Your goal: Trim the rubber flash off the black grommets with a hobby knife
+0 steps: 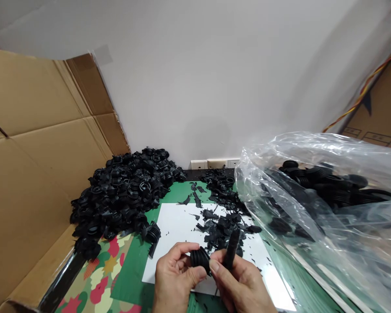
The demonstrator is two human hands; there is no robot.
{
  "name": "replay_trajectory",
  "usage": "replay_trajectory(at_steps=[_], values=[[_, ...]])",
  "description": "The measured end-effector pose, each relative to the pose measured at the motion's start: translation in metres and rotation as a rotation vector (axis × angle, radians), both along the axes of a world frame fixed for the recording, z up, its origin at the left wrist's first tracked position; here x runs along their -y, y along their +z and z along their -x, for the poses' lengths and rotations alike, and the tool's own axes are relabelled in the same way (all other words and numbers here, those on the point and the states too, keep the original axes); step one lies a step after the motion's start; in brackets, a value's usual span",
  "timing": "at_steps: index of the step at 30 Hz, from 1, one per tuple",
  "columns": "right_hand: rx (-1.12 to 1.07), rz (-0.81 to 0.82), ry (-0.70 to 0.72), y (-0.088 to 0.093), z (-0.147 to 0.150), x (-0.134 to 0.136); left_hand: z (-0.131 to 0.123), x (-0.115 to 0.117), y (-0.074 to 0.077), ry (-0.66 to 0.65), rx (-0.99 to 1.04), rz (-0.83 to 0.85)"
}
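My left hand [178, 278] is closed round a black ribbed rubber sleeve [199, 257], thumb in front and fingers behind. At its right end, the thumb and forefinger of my right hand [236, 278] pinch close to the rim. A dark, rough-surfaced stick-like handle [232, 248] rises out of my right hand; its lower end is hidden by the fingers. Beneath both hands lies a white sheet [174, 224], with black rubber scraps [220, 228] strewn over it. One loose ribbed piece [152, 233] rests at the sheet's left edge.
A large heap of ribbed black pieces [124, 191] leans toward the cardboard [39, 152] on the left. At right, a clear plastic bag [263, 182] contains more black rubber parts [332, 182]. Sockets [217, 164] line the wall behind the green mat [179, 191].
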State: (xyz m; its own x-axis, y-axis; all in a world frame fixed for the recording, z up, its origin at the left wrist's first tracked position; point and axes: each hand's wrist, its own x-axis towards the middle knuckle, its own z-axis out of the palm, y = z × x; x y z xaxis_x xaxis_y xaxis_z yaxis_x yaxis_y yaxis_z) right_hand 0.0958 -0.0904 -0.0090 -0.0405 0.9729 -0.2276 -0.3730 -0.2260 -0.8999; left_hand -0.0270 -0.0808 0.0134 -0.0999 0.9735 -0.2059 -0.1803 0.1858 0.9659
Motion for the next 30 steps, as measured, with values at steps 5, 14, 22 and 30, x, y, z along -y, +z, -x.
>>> replay_trajectory(at_steps=[5, 14, 22, 30], values=[[-0.047, 0.043, -0.012, -0.004, 0.001, -0.002, 0.001, -0.003, -0.004, 0.039, -0.004, -0.015], [-0.023, 0.061, -0.020, -0.008, 0.001, -0.004, 0.007, -0.004, -0.014, 0.017, -0.071, -0.067], [-0.018, 0.045, -0.050, -0.011, 0.005, -0.003, 0.006, -0.003, -0.008, 0.040, -0.057, -0.141], [0.109, -0.108, -0.135, -0.017, 0.008, -0.009, 0.002, 0.001, -0.006, 0.109, -0.025, -0.180]])
